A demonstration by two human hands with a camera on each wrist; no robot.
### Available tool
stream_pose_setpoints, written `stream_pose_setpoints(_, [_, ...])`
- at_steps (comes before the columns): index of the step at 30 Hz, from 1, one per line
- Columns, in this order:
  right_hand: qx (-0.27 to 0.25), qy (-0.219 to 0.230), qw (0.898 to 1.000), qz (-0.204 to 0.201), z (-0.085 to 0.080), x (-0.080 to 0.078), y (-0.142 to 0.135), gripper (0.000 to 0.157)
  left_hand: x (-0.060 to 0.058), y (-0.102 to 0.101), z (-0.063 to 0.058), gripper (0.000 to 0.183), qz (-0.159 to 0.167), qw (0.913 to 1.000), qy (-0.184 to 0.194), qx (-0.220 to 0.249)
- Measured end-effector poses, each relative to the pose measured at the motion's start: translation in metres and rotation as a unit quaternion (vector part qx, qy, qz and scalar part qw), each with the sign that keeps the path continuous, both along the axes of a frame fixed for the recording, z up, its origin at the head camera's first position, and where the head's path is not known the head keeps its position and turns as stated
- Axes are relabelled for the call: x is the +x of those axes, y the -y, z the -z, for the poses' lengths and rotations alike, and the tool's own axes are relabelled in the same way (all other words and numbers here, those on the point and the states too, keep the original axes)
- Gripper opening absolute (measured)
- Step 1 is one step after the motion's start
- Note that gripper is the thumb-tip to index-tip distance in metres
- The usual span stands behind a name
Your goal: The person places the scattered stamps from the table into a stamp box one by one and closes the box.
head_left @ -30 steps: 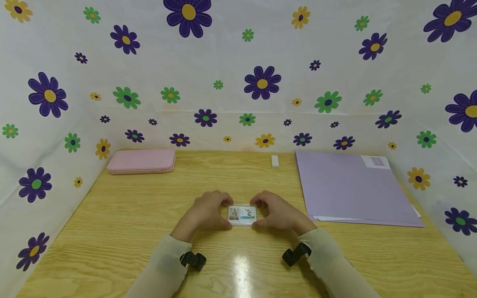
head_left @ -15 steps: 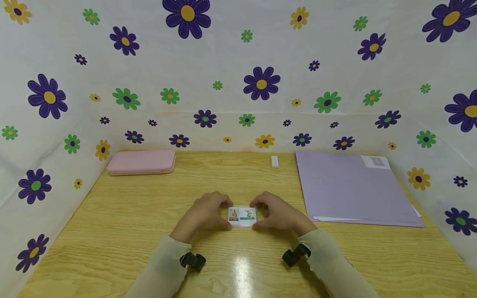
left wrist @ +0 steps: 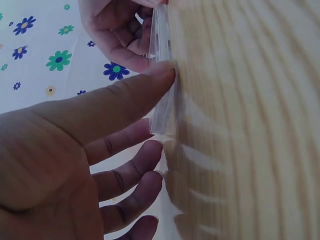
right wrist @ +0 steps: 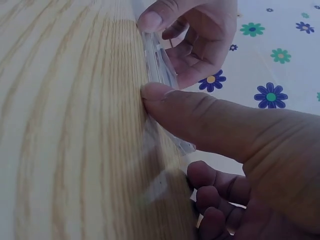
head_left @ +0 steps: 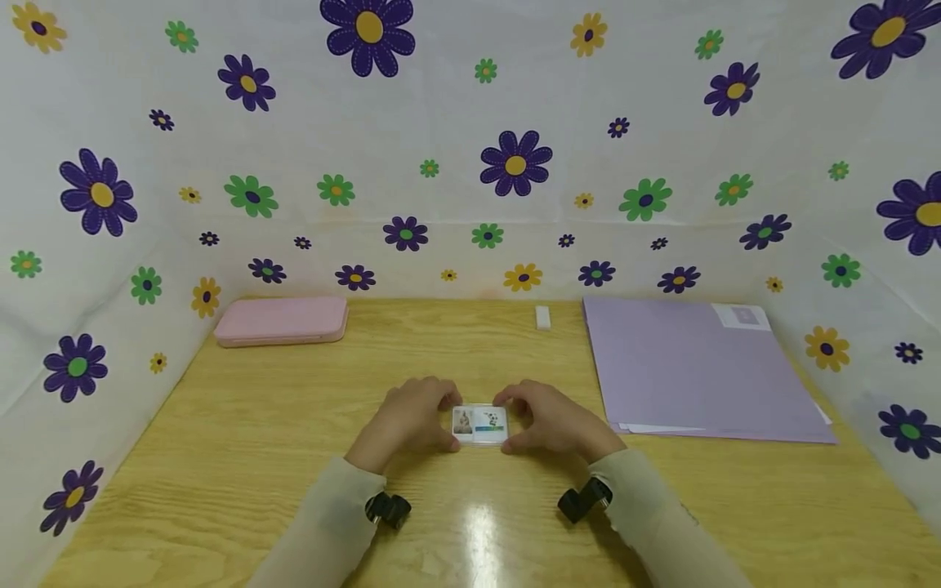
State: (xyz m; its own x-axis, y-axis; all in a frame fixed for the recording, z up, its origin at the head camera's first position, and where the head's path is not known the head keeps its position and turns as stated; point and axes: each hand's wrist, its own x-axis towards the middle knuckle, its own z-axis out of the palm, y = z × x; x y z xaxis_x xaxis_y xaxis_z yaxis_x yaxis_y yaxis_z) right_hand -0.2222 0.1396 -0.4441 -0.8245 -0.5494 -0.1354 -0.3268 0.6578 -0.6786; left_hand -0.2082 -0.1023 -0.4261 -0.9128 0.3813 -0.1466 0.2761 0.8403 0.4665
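Note:
A small flat clear plastic case with a white printed card showing a figure and a panda-like picture lies on the wooden table in front of me. My left hand pinches its left end, and my right hand pinches the right end. Each thumb is on the near edge, with a bent forefinger at the far edge. Seen edge-on in the left wrist view, the case is beside the left thumb, close to the tabletop. In the right wrist view the right thumb presses the edge of the case.
A pink pencil case lies at the back left of the wooden table. Farther right is a small white eraser-like block. Purple folders with white sheets lie at the right. A flowered cloth hangs behind and at both sides.
The left wrist has shifted very slightly to the right. Both hands keep their grip on the plastic case, which stays in about the same place.

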Motion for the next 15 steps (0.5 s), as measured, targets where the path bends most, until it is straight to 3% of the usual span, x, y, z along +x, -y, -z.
stream_pose_setpoints(8, [-0.011, 0.0, 1.0, -0.019, 0.0031, -0.006, -0.005, 0.061, -0.0059, 0.0067, 0.0047, 0.063, 0.013, 0.9978, 0.046, 0.045])
stream_pose_setpoints(15, [-0.042, -0.007, 0.999, -0.017, 0.0026, -0.0024, -0.0075, 0.057, -0.0058, 0.0109, 0.0036, 0.07, 0.013, 0.9945, 0.076, 0.07])
